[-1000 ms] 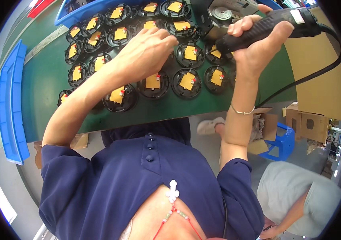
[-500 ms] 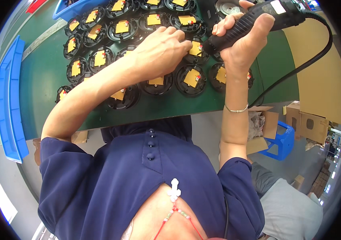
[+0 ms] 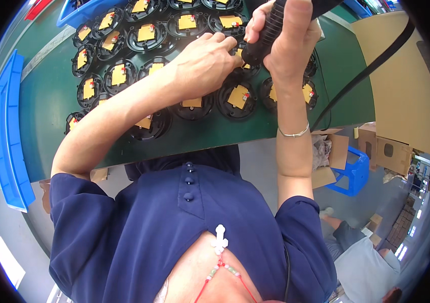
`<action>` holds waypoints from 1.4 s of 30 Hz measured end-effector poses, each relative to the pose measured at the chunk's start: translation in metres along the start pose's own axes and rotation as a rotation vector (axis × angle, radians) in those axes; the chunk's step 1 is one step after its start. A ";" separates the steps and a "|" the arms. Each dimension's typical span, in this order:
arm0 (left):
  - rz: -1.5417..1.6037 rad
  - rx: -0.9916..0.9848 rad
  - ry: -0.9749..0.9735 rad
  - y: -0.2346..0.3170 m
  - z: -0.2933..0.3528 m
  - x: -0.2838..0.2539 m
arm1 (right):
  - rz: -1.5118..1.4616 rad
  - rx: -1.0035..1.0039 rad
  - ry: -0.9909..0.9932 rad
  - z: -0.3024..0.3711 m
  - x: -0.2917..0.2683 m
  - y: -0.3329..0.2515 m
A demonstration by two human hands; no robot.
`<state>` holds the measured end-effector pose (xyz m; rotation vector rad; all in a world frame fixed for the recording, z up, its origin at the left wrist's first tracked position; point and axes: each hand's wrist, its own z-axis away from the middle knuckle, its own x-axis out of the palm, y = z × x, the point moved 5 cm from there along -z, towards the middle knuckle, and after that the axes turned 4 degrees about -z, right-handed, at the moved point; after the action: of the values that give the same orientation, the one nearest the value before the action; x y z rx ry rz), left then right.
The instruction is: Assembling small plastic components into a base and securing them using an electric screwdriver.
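Observation:
My right hand (image 3: 293,58) is wrapped round a black corded electric screwdriver (image 3: 270,33) with a ribbed grip, thumb along its side. The tool points down and left, toward a round black plastic base with a yellow plate (image 3: 246,65). Beside the tool's end, my left hand (image 3: 205,63) is closed over this base, fingers curled and pressed together. Whatever they pinch is hidden, as is the tool's tip. Another black base (image 3: 237,97) with a yellow plate and small red-and-white parts lies just nearer to me.
Several similar bases (image 3: 147,34) stand in rows on the green table (image 3: 215,132). Blue trays (image 3: 10,131) sit at the left edge and far left. The black cord (image 3: 369,73) arcs along the right beside tan board (image 3: 396,65). A blue stool (image 3: 351,174), cartons and another person (image 3: 366,267) are at lower right.
My right hand and the screwdriver have moved left and tilted more upright, closer to my left hand. My left hand has stayed almost in place. The person at lower right has shifted.

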<state>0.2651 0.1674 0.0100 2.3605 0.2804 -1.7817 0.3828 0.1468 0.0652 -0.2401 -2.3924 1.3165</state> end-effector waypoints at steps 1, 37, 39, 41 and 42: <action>0.004 0.006 -0.009 0.000 -0.001 0.001 | 0.020 -0.007 -0.005 -0.001 0.001 0.000; 0.074 0.006 -0.018 0.015 -0.030 -0.021 | 0.014 -0.142 0.287 -0.027 -0.065 -0.049; 0.057 0.025 -0.027 0.018 -0.039 -0.017 | 0.014 -0.135 0.300 -0.017 -0.069 -0.044; 0.042 0.043 -0.004 0.021 -0.042 -0.010 | 0.053 -0.152 0.287 -0.015 -0.079 -0.030; 0.015 0.045 -0.019 0.022 -0.044 -0.008 | 0.036 -0.164 0.273 -0.015 -0.081 -0.026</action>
<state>0.3095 0.1561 0.0302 2.3683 0.2214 -1.8210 0.4635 0.1174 0.0733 -0.4797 -2.2703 1.0285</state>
